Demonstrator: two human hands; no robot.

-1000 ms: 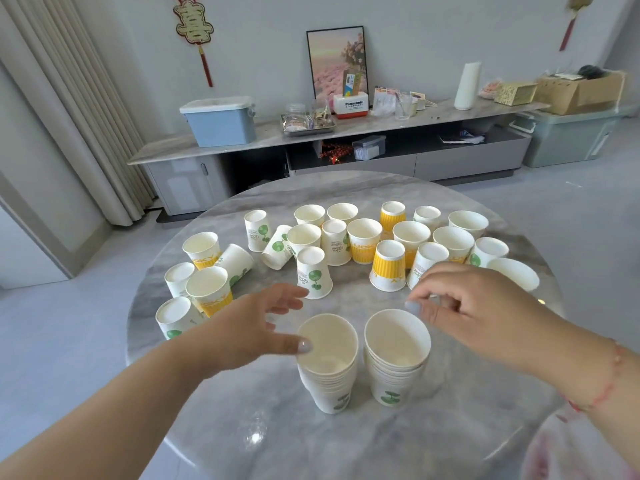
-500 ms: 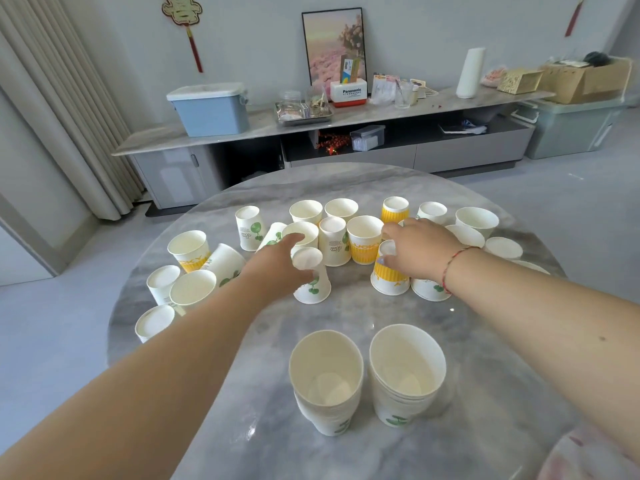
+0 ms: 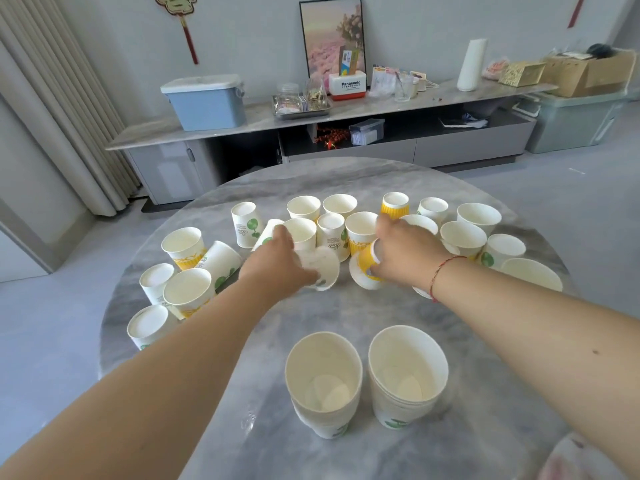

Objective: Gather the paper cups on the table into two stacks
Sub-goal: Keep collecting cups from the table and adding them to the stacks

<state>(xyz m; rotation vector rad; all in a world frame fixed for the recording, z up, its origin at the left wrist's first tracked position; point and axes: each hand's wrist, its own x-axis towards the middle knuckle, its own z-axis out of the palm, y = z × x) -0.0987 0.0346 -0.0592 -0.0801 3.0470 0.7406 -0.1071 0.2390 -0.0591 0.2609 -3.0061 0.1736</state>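
Two stacks of white paper cups stand side by side at the near edge of the round marble table [image 3: 346, 178]: the left stack [image 3: 323, 382] and the right stack [image 3: 408, 374]. Further back, several loose cups are spread in an arc, some upright, some upside down. My left hand [image 3: 277, 265] grips a white cup with a green leaf print [image 3: 322, 268], tilted and blurred, just above the table. My right hand [image 3: 405, 254] holds a yellow-banded cup [image 3: 365, 268], tipped on its side with its wide mouth toward me.
A cluster of cups sits at the table's left edge, one of them a yellow-print cup [image 3: 187, 294]. More cups line the right side, such as a wide white cup [image 3: 531, 273]. Behind the table runs a low grey cabinet [image 3: 311, 140] with a blue box [image 3: 206, 102].
Both hands reached from the two stacks out to the loose cups, closed on one cup each and tilted them up off the table.
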